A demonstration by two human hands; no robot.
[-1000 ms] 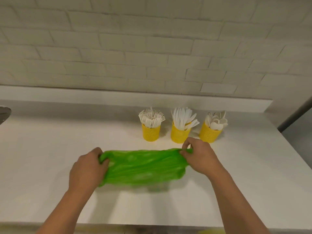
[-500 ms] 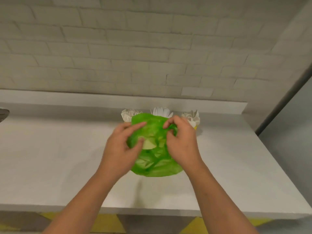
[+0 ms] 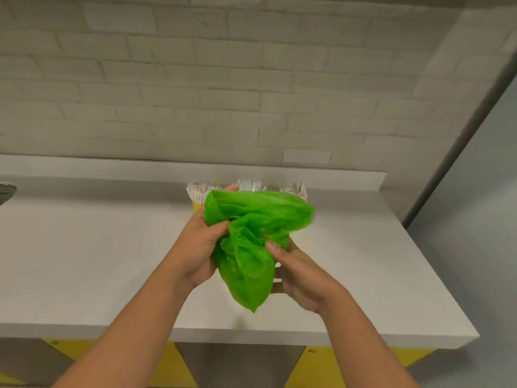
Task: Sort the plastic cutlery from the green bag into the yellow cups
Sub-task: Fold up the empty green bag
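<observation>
Over white counter (image 3: 84, 261), holds crumpled green bag (image 3: 251, 247) aloft: grips its left side with left hand (image 3: 195, 247), fingers curled into folds; pinches lower folds with right hand (image 3: 302, 278), thumb on top. Behind bag, yellow cups (image 3: 196, 207) with white cutlery (image 3: 200, 190).

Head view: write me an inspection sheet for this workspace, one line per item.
Surface: white counter, matte.
Job's things: green bag crumpled, held above the counter; white cutlery tops show behind it; one yellow cup partly visible, others hidden.
Clutter: dark object at left edge, unidentifiable.
Grippers: left hand and right hand both grip the bag.
Cables: nothing seen.
Surroundings: white brick wall; yellow panels under the counter.
</observation>
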